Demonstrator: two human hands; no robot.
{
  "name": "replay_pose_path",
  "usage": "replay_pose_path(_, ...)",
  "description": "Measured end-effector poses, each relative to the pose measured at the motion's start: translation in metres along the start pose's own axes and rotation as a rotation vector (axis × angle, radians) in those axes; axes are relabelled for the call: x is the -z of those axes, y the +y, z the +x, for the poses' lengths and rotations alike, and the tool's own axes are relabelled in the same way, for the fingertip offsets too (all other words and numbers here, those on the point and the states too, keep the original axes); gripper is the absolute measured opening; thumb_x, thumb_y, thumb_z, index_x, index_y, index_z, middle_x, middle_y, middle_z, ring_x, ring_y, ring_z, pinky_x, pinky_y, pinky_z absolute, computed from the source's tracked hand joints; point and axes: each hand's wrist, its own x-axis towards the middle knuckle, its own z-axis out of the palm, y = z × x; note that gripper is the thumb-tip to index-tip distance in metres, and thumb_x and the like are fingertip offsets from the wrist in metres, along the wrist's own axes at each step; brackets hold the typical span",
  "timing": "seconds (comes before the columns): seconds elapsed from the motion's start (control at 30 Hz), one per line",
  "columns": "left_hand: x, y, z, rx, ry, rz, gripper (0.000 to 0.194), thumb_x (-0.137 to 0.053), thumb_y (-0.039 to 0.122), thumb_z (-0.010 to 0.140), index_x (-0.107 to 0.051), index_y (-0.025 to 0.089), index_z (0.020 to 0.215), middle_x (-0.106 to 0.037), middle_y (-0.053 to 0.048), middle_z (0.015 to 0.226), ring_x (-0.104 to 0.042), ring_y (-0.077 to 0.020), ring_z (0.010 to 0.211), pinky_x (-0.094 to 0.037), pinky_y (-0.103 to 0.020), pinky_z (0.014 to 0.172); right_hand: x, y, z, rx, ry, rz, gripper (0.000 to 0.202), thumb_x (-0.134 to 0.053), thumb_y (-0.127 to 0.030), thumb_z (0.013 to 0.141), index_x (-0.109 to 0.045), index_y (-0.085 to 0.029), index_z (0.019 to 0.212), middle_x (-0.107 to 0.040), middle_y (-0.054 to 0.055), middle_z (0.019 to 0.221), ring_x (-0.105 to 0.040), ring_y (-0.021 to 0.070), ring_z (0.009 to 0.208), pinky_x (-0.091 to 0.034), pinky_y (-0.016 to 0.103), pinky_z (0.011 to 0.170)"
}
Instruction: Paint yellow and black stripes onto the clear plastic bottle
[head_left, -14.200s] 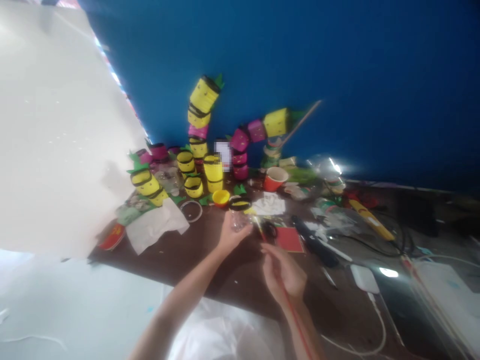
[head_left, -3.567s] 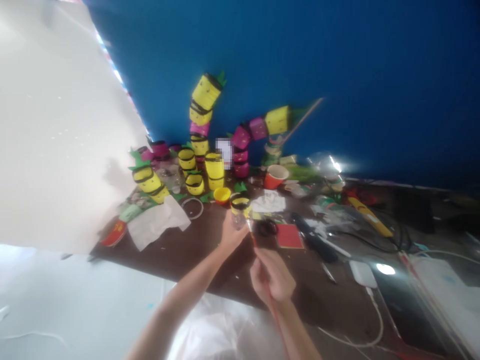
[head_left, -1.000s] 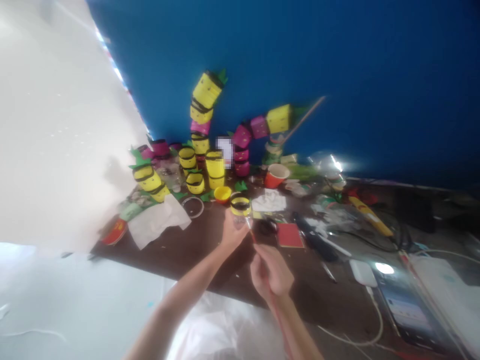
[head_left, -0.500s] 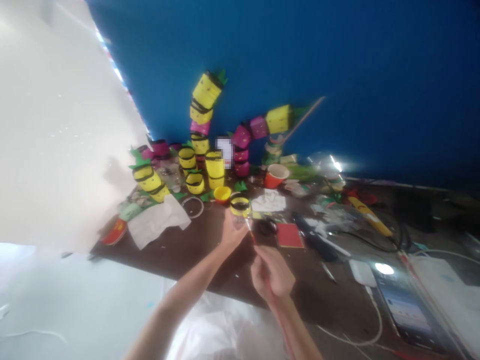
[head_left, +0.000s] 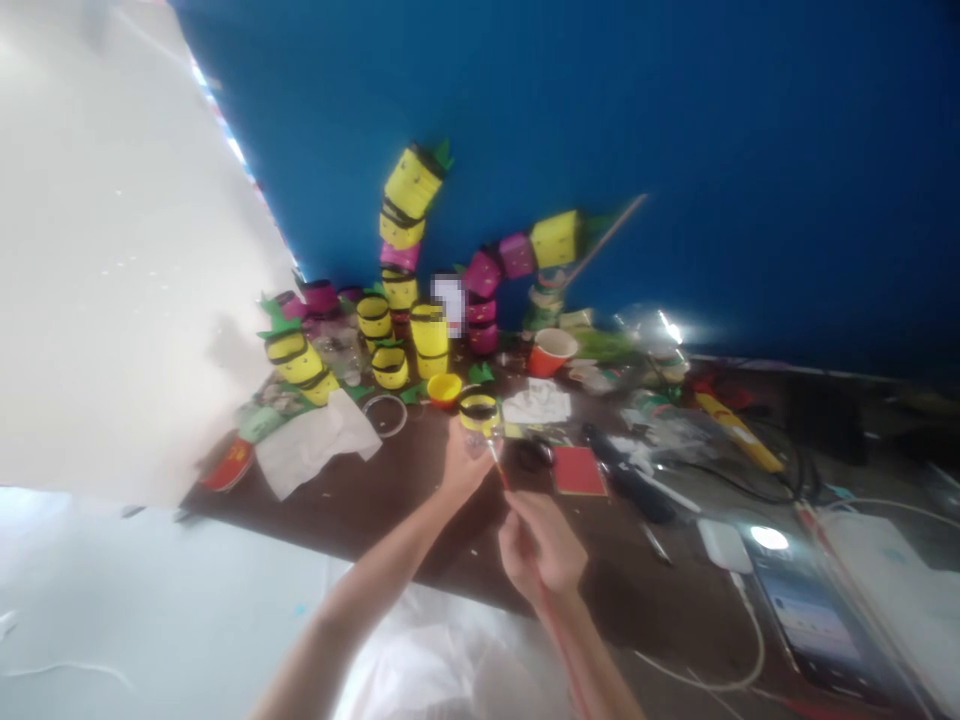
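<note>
My left hand (head_left: 465,458) is closed around a small cup (head_left: 478,412) with a yellow wall and a black band near its rim. The lower part of the cup looks clear, though blur and my fingers hide much of it. In my right hand (head_left: 546,550) is a thin paintbrush (head_left: 502,475) with a long red handle running back along the forearm. Its pale tip points up and to the left, right at the cup's lower side; whether it touches cannot be told. Just beyond the cup sits a small yellow bowl (head_left: 444,388).
Behind stand stacked yellow and black cups (head_left: 431,340) and magenta cups (head_left: 482,325). An orange paper cup (head_left: 551,352) is near crumpled tissue (head_left: 537,402). Rightward lie a red square (head_left: 579,471), a yellow tool (head_left: 741,432), cables and a phone (head_left: 817,620). White paper (head_left: 319,445) lies leftward.
My right hand and the paintbrush have shifted slightly left and up. The cup in my left hand has moved or tilted very little; everything else stays put.
</note>
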Motion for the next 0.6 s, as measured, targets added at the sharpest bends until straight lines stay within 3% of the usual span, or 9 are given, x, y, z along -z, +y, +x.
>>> replay_pose_path(0.6, 0.0013, 0.0035, 0.0006, -0.136, -0.077, 0.045, 0.049, -0.071, 0.032, 0.069, -0.05, 0.023, 0.112, -0.059, -0.006, 0.109, -0.058, -0.0221, 0.101, -0.047, -0.038, 0.086, 0.0023, 0.0004, 0.0006, 0.025, 0.027, -0.011, 0.024, -0.055, -0.004, 0.077, -0.062, -0.017, 0.096, -0.068, 0.007, 0.078, -0.066, 0.0173, 0.067, -0.057, 0.03, 0.06)
